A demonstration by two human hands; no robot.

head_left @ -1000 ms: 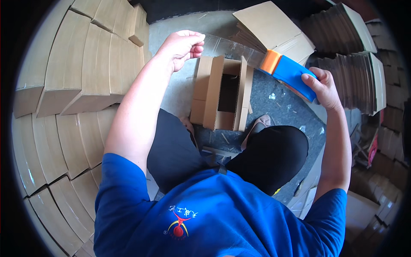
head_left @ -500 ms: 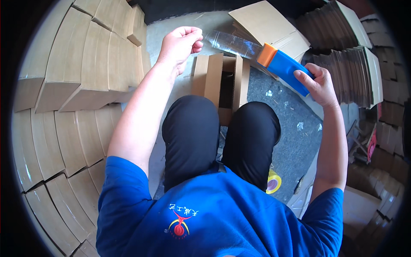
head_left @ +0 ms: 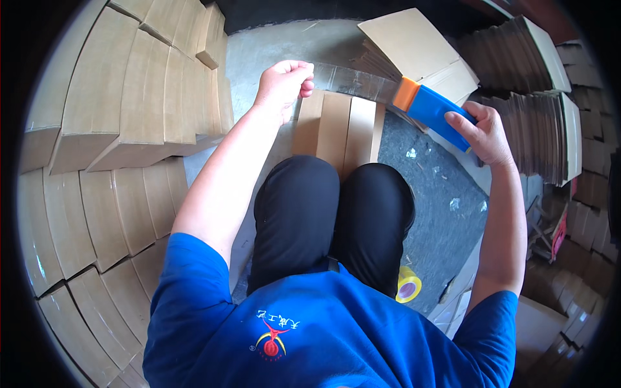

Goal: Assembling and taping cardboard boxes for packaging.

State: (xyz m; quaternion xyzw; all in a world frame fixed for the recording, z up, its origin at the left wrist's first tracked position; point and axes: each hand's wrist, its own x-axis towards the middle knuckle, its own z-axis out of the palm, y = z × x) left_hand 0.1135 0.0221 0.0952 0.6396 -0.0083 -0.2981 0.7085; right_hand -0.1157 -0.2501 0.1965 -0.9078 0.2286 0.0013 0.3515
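A strip of clear packing tape (head_left: pixel 352 81) stretches between my two hands, above a cardboard box (head_left: pixel 336 129). Its loose end is pinched in the closed fingers of my left hand (head_left: pixel 284 87). My right hand (head_left: pixel 480 132) grips a blue tape dispenser (head_left: pixel 440 113) with an orange front, from which the strip comes. The box stands upright just beyond my knees, its top flaps folded nearly together with a narrow gap between them. Its lower part is hidden behind my legs.
Stacked cartons (head_left: pixel 97 84) form a wall at the left. Flat cardboard sheets (head_left: pixel 414 45) lie ahead, with bundled flattened boxes (head_left: pixel 530 129) at the right. A roll of yellow tape (head_left: pixel 407 284) rests on the dark floor mat (head_left: pixel 433 200) by my right leg.
The box flaps have come together over the opening, and my knees have moved closer to each other. My left hand has shifted slightly right and down, with the tape still stretched.
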